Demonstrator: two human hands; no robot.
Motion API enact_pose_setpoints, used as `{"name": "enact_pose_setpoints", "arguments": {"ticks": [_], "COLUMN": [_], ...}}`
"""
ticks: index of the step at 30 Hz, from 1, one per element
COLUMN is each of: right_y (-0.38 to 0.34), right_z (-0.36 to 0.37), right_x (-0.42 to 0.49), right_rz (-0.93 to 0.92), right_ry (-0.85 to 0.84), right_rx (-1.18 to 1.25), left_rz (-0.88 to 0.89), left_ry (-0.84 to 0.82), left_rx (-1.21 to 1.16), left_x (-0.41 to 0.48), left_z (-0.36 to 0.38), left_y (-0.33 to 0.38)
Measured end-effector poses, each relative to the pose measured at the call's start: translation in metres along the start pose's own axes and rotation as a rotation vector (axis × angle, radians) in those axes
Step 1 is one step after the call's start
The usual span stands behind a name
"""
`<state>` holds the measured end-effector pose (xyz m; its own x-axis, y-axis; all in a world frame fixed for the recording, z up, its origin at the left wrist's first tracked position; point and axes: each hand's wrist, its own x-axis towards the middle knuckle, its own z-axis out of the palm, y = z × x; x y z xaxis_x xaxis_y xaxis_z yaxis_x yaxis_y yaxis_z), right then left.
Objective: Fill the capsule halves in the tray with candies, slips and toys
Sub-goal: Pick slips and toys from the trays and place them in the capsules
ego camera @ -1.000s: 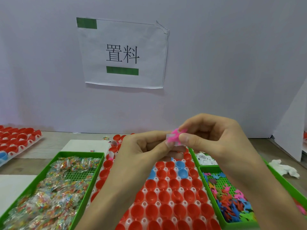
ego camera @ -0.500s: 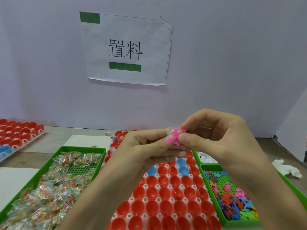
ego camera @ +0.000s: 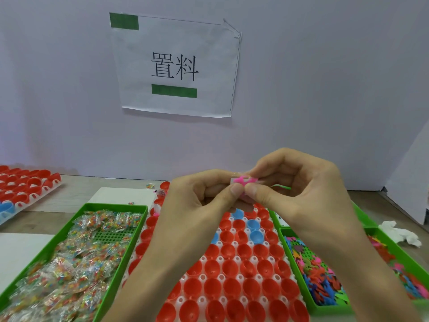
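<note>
grip: i see the left hand (ego camera: 199, 196) and right hand (ego camera: 301, 189) meeting fingertip to fingertip, each pinching the pink toy (ego camera: 243, 180) between thumb and forefinger; the other fingers are curled in, holding nothing i can make out.
held with it: a pale, clear-looking scrap sits just behind the toy; i cannot tell whether it is a slip or a wrapper.
where the toy is: in the air, between the two hands, above the far end of the capsule tray (ego camera: 236, 259) and well clear of it.
handling: i judge it very light, thin and rubbery, likely to bend and not to break; its little limbs could snag or flick loose, so i would pinch the flat body at its middle, not a limb.
axis and facing: its long axis runs roughly left to right from one hand to the other, nearly level; limbs stick out at the ends; which face is up i cannot tell.
below: red and blue capsule halves (ego camera: 253, 259) sit open side up in rows; the near ones look unfilled.
left of tray: a green bin (ego camera: 116, 205) of candy packets (ego camera: 69, 263), just beside it.
right of tray: a second green bin (ego camera: 325, 309) of mixed toys (ego camera: 318, 275).
farther out: another tray of red halves (ego camera: 25, 184) at far left, a paper sign (ego camera: 176, 66) on the wall.
</note>
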<state>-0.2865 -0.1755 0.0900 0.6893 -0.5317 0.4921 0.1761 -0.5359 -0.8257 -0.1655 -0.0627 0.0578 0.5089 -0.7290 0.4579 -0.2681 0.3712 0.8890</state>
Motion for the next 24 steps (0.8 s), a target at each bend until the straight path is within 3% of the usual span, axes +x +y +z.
{"name": "enact_pose_setpoints", "arguments": {"ticks": [6, 14, 18, 21, 24], "right_y": [-0.003, 0.002, 0.003, 0.005, 0.005], "right_z": [0.004, 0.017, 0.016, 0.019, 0.022], "right_x": [-0.001, -0.002, -0.002, -0.002, -0.003], "right_rz": [0.036, -0.017, 0.005, 0.033, 0.040], "right_ry": [0.007, 0.090, 0.061, 0.044, 0.051], "right_rx": [0.095, 0.070, 0.137, 0.171, 0.171], "left_rz": [0.079, 0.021, -0.103, -0.116, -0.055], "left_ry": [0.073, 0.084, -0.047, -0.103, -0.017], "left_rx": [0.028, 0.037, -0.026, 0.027, 0.156], "left_x": [0.000, -0.001, 0.002, 0.004, 0.004], "left_z": [-0.001, 0.000, -0.014, -0.024, -0.030], "left_y": [0.004, 0.005, 0.012, 0.016, 0.017]}}
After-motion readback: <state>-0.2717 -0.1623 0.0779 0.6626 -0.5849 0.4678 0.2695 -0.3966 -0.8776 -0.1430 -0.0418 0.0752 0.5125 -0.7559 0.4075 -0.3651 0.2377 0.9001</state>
